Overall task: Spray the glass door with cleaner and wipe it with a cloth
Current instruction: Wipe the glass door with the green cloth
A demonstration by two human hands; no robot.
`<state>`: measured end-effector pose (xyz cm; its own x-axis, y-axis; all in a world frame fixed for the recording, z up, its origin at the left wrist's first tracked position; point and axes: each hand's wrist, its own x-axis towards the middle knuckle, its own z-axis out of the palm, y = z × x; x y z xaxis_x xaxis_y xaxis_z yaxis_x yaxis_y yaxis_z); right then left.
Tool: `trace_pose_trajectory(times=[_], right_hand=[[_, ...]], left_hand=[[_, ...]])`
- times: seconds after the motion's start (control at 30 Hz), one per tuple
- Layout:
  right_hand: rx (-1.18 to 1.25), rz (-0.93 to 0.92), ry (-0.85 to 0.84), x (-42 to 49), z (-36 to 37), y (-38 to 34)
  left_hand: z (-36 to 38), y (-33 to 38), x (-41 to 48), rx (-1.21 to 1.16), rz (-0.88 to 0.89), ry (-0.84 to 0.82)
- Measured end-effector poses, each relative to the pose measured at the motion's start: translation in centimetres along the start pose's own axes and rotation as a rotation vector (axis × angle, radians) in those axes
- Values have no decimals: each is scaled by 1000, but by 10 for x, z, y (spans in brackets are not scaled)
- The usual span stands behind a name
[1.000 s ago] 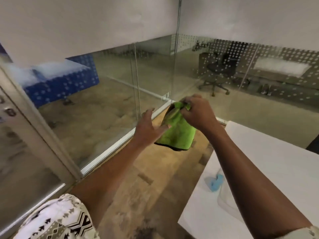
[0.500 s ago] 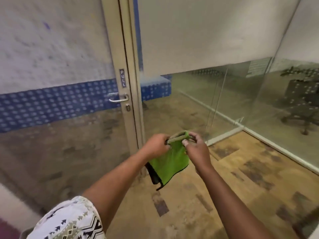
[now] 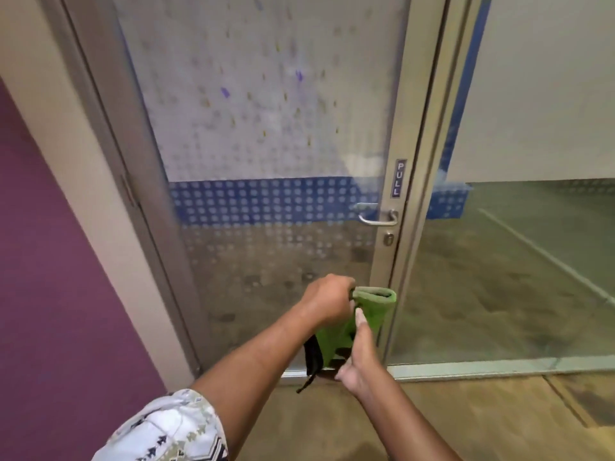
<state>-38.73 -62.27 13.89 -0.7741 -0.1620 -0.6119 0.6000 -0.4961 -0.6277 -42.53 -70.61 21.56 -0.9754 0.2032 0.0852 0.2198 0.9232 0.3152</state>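
cloth (image 3: 374,309): green with a dark edge, held up in both your hands in front of the door's (image 3: 266,144) lower right corner, below the handle. Top edge is rolled over and the rest hangs down. Cannot tell whether it touches the glass.
left hand (image 3: 327,302): your fingers are curled round the cloth's top edge, knuckles toward the door.
right hand (image 3: 361,357): lower on the cloth, your thumb lies straight up its front. Fingers are hidden behind the fabric, so you are grasping it from below.
door: glass in a metal frame and closed. Upper part is frosted with small yellow and purple flecks, too blurred to say what they are. Lower part is clear with a dot pattern.
blue band (image 3: 259,204): dotted strip across the door at handle height.
handle (image 3: 377,216): metal lever on the door's right stile.
PULL sign (image 3: 400,178): just above the handle.
lock (image 3: 388,239): just below the handle.
side panel (image 3: 515,261): fixed glass right of the door.
purple wall (image 3: 50,294): left of the door.
floor (image 3: 499,420): brown, at the door's foot.
sleeve (image 3: 166,427): white and patterned, on your left arm, nearest the camera.
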Motion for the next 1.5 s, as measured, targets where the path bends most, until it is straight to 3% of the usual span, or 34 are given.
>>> trace_pose_trajectory(times=[0.33, 0.73, 0.9, 1.0, 1.07, 1.17, 1.27, 1.5], right_hand=[[179, -104, -27, 141, 100, -49], [247, -545, -35, 248, 175, -157], [134, -721, 122, 286, 225, -222], [170, -594, 439, 291, 250, -256], [154, -481, 553, 287, 269, -268], [192, -485, 610, 290, 289, -269], [156, -536, 629, 301, 305, -265], [-320, -846, 657, 310, 372, -193]], left_hand=[[-35, -90, 114, 12, 8, 48], [-56, -138, 226, -282, 82, 244], [-73, -146, 251, -350, 189, 247], [-78, -177, 264, -218, 180, 286], [-78, -203, 262, -206, 190, 344], [-83, -247, 247, -165, 167, 571], [-97, -310, 231, -113, 33, 749], [-145, -419, 200, 57, -171, 948]])
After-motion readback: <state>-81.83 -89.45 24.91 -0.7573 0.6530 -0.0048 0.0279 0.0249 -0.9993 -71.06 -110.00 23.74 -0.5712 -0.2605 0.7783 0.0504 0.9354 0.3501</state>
